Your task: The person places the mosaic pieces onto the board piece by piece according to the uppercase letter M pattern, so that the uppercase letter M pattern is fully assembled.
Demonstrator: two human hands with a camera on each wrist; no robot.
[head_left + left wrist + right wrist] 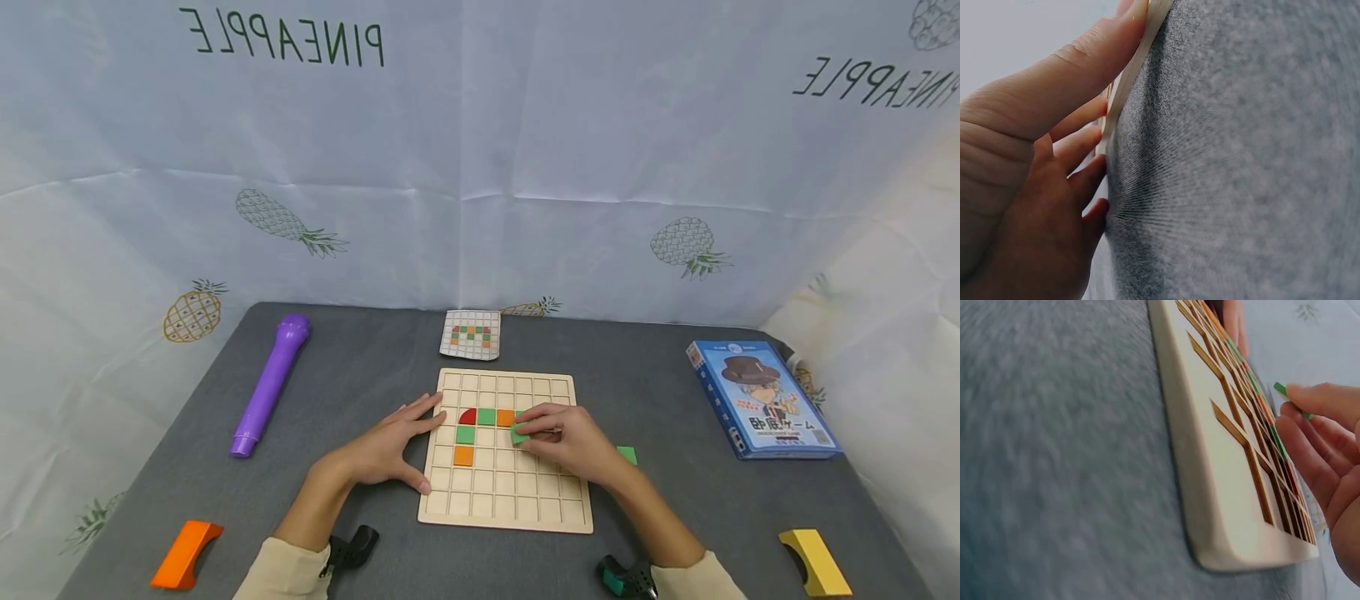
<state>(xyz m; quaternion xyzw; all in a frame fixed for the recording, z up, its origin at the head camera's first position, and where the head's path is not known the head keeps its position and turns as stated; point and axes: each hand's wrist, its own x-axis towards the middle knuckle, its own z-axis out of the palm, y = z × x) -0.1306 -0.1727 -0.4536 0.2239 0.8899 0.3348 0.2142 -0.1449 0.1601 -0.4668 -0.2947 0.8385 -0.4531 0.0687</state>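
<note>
A wooden grid board (517, 508) lies on the grey tabletop. On its squares sit a red quarter-round tile (468, 417), a green tile (486, 417), an orange tile (506, 417), another green tile (465, 434) and another orange tile (463, 456). My left hand (386, 446) rests spread along the board's left edge, with its thumb (1094, 65) touching the rim. Between thumb and fingers, my right hand (566, 437) pinches a green square tile (1280, 389) just above the board. That hand covers several squares on the right side.
Behind the board lies a pattern card (470, 335). One green tile (627, 454) is beside my right forearm. A purple microphone (270, 387) and an orange arched block (186, 554) lie left; a blue game box (765, 400) and a yellow arched block (816, 562) lie right.
</note>
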